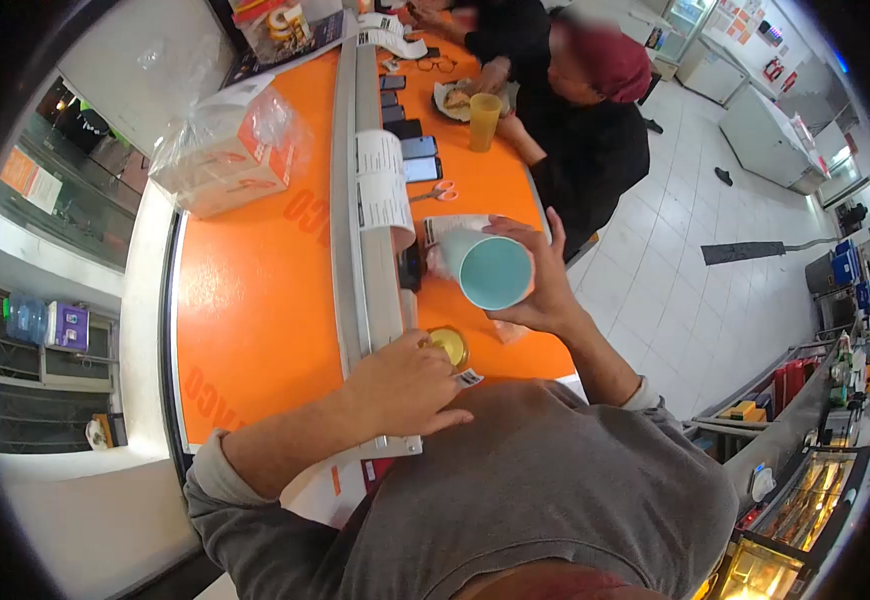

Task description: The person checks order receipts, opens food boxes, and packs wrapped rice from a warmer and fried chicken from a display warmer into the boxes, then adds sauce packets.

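A light-blue cup [496, 272], its open mouth facing the camera, is in my right hand [545, 270], whose fingers wrap round its far side. My left hand [405, 385] is at the metal ledge, its fingertips at a round yellow-gold lid or jar [448, 348]; whether they grip it is unclear. Beside that item lies a small printed label [468, 378]. Behind the cup is a white paper [450, 228], partly hidden. Orange-handled scissors [442, 191] and phones [420, 158] lie farther along the orange counter.
A metal ledge [353, 200] with hanging receipts [382, 180] divides the counter. A plastic-wrapped box [230, 160] stands on the left part. At the far right side sits a person in black [585, 140], near a yellow drink [484, 122] and a plate of food [454, 100].
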Action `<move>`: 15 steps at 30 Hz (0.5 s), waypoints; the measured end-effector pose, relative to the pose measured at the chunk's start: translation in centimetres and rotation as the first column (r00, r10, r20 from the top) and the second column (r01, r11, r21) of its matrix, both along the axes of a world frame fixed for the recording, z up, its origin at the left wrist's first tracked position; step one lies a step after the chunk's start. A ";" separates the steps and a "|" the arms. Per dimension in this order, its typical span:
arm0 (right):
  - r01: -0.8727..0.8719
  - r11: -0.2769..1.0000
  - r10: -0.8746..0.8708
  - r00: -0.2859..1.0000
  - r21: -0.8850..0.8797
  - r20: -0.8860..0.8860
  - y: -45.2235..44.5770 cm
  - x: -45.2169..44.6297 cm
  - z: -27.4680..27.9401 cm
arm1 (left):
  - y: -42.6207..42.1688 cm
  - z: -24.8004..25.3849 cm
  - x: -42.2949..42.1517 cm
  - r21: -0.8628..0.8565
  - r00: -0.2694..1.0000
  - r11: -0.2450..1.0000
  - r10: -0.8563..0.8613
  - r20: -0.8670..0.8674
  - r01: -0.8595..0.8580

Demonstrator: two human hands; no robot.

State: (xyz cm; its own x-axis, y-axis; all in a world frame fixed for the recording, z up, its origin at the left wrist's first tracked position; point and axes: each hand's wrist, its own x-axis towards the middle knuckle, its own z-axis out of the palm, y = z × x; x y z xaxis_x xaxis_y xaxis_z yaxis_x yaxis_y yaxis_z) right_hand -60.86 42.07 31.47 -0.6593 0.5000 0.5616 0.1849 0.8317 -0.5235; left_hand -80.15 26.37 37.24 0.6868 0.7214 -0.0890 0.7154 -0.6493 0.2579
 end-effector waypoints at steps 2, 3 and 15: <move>0.019 0.986 -0.001 0.993 0.164 -0.114 0.6 0.2 3.4 | 0.0 -0.1 -0.1 0.018 0.999 1.000 -0.003 0.041 0.002; 0.036 0.970 0.006 0.985 0.242 -0.170 0.8 0.4 4.9 | 0.0 -0.1 -0.1 0.018 0.999 1.000 -0.007 0.047 0.006; 0.082 0.826 0.271 0.811 0.558 -0.519 1.8 -1.5 15.9 | 0.1 0.1 -0.2 0.007 0.996 1.000 -0.010 0.090 0.010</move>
State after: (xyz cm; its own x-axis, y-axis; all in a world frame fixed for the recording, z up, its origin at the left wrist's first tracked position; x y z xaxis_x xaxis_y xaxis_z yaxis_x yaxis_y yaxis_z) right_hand -62.37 43.84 47.32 -0.1678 -0.0435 0.9849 -0.0859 0.9959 0.0293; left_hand -80.35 26.43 37.34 0.6990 0.7148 -0.0221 0.6830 -0.6581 0.3168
